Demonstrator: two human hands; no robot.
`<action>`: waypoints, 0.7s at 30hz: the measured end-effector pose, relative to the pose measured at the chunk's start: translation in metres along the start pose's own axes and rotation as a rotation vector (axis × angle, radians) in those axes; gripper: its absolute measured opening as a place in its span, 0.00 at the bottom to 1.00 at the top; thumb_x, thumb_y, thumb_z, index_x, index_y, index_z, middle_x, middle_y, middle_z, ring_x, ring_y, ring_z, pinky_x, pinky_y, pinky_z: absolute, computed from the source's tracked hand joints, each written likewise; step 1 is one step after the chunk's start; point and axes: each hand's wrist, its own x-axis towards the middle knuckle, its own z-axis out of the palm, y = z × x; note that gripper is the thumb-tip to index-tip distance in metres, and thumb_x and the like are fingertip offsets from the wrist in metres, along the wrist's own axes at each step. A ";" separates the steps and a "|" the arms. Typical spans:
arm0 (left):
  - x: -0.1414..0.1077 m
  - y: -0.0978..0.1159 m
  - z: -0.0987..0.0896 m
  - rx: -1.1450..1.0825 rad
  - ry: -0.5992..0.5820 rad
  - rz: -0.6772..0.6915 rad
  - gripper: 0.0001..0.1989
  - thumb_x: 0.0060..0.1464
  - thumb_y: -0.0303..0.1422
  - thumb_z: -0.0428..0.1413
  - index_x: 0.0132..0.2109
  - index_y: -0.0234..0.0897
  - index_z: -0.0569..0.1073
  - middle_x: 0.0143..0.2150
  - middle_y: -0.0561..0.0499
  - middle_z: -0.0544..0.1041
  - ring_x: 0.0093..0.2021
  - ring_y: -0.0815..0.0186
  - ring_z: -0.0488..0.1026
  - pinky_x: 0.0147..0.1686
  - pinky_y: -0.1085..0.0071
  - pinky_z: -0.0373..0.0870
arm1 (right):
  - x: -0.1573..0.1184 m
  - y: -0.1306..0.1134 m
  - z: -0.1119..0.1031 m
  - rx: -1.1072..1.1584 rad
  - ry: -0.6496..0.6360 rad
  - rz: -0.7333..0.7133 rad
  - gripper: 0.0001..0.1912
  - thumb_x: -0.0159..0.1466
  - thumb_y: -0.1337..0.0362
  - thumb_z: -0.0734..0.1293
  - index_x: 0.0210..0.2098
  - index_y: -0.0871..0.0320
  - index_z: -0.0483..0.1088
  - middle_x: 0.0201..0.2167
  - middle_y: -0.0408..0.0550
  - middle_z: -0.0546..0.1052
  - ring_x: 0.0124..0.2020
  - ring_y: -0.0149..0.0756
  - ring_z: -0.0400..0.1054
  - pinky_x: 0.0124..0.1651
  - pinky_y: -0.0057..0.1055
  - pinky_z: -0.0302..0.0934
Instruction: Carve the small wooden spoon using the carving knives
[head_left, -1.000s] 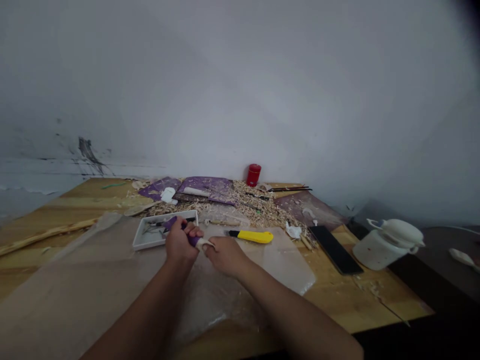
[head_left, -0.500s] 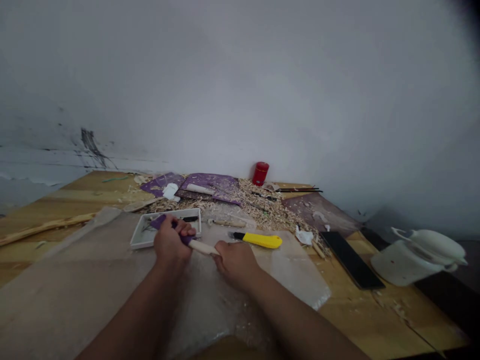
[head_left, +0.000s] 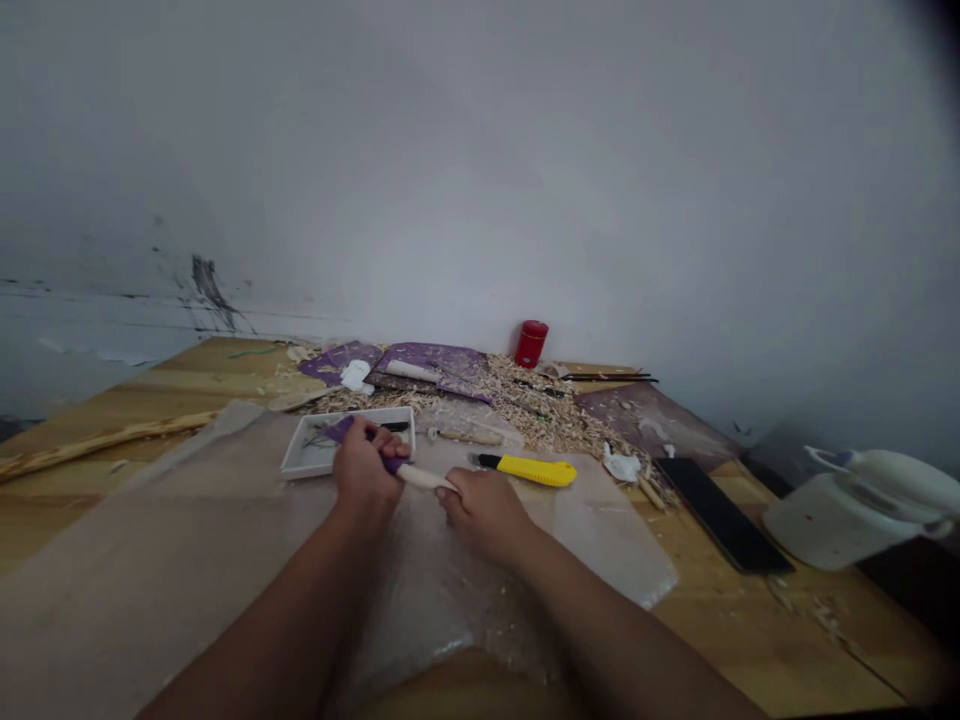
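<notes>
- Directions are clock positions from the hands, with 12 o'clock straight ahead.
- A wooden tabletop [head_left: 757,625] fills the lower view, with a translucent plastic sheet [head_left: 600,560] spread under both forearms.
- Both arms reach forward from the bottom edge, elbows wide, wrists angled inward so the hands nearly meet.
- The left hand [head_left: 365,472] is clenched around a purple-handled tool [head_left: 358,440], which sits just above the plastic sheet at the center of the view.
- A pale wooden stick [head_left: 424,478] extends rightward from the purple part. It looks light, stiff and fairly slender, so it may snap if levered. The purple part seems the surest place to hold.
- The right hand [head_left: 484,513] meets the stick's far end, but I cannot tell whether it is closed around it.
- At 11 o'clock, a white tray [head_left: 296,458] holds small dark tools.
- At 1 o'clock, wood shavings [head_left: 540,415] lie in a loose drift.
- At 2 o'clock, a yellow utility knife [head_left: 536,470] lies on the plastic sheet.
- At 12 o'clock, a small red canister [head_left: 531,343] stands against the wall.
</notes>
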 end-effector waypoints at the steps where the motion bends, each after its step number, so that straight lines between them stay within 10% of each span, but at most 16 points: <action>1: -0.002 -0.003 0.000 0.006 -0.012 -0.049 0.10 0.48 0.31 0.48 0.23 0.37 0.55 0.11 0.62 0.49 0.10 0.77 0.50 0.12 0.79 0.50 | 0.000 -0.001 0.002 0.016 0.003 0.012 0.15 0.62 0.59 0.52 0.31 0.59 0.66 0.27 0.47 0.73 0.28 0.31 0.65 0.27 0.25 0.46; 17: -0.009 -0.010 0.002 0.042 -0.090 -0.096 0.10 0.48 0.34 0.49 0.24 0.37 0.57 0.12 0.61 0.51 0.11 0.76 0.53 0.13 0.78 0.54 | 0.001 0.000 0.009 0.071 0.046 0.012 0.15 0.63 0.59 0.52 0.31 0.60 0.66 0.26 0.46 0.72 0.27 0.30 0.63 0.27 0.25 0.44; 21: 0.004 0.005 0.000 0.024 -0.041 0.090 0.10 0.48 0.33 0.49 0.23 0.37 0.56 0.12 0.62 0.50 0.10 0.76 0.51 0.13 0.78 0.53 | 0.000 0.002 0.006 0.066 0.043 -0.003 0.16 0.62 0.58 0.52 0.30 0.59 0.65 0.25 0.45 0.72 0.26 0.29 0.63 0.26 0.25 0.43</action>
